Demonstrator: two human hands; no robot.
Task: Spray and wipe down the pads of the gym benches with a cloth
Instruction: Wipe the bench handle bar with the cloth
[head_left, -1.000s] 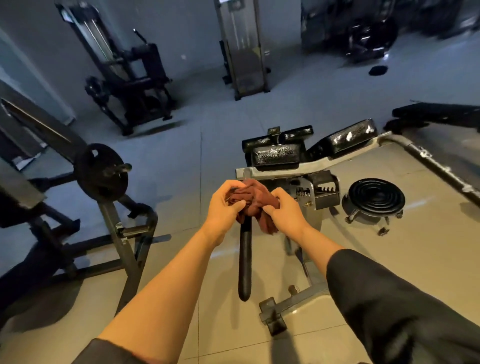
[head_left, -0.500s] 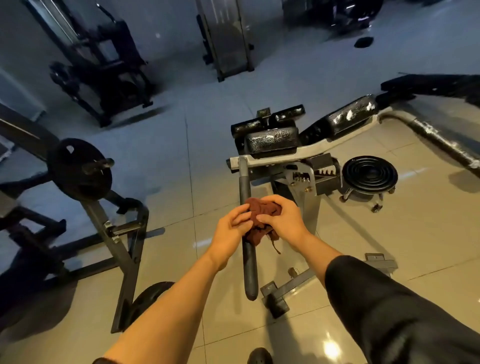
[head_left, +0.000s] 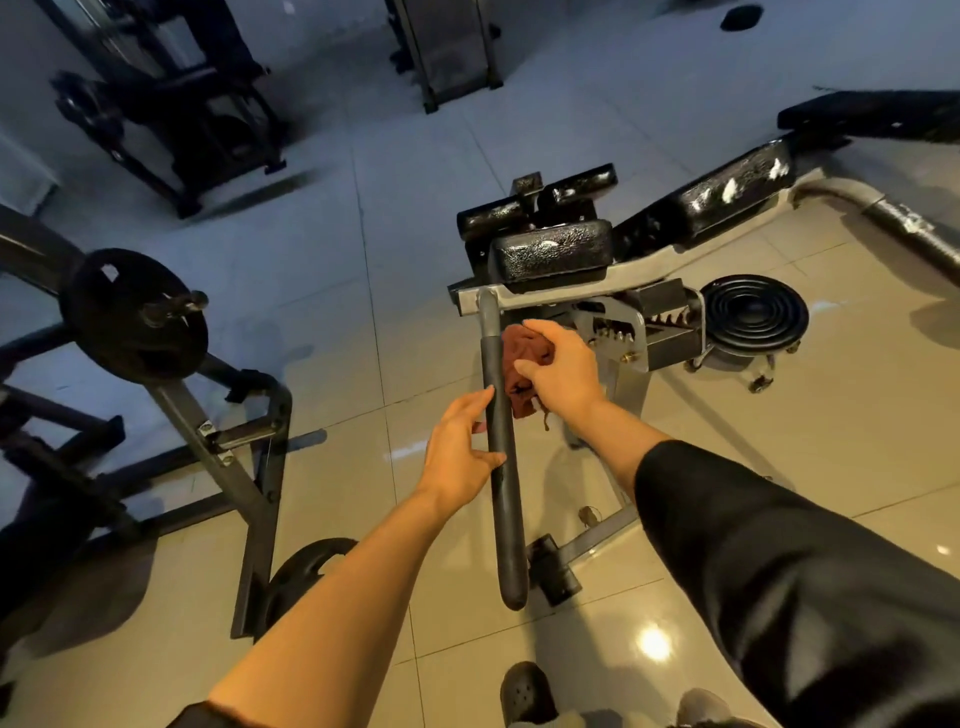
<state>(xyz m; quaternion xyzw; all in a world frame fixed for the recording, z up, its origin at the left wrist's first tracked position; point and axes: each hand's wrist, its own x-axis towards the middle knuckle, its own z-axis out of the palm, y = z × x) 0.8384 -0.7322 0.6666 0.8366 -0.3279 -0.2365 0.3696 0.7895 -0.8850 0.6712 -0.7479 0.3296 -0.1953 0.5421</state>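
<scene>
Rust-brown cloth (head_left: 524, 364) sits bunched in my right hand (head_left: 563, 371), my fingers curled round it and pressing it against the right side of the black padded bar (head_left: 501, 467), just below the bench's top pad (head_left: 550, 254). My left hand (head_left: 460, 452) lies open, fingers straight, touching the bar's left side lower down. A longer pad (head_left: 727, 195) runs off right; a weight plate (head_left: 130, 317) hangs at left.

cloth (head_left: 524, 358) right of handle bar (head_left: 501, 467); weight plate (head_left: 132, 317) far left
</scene>
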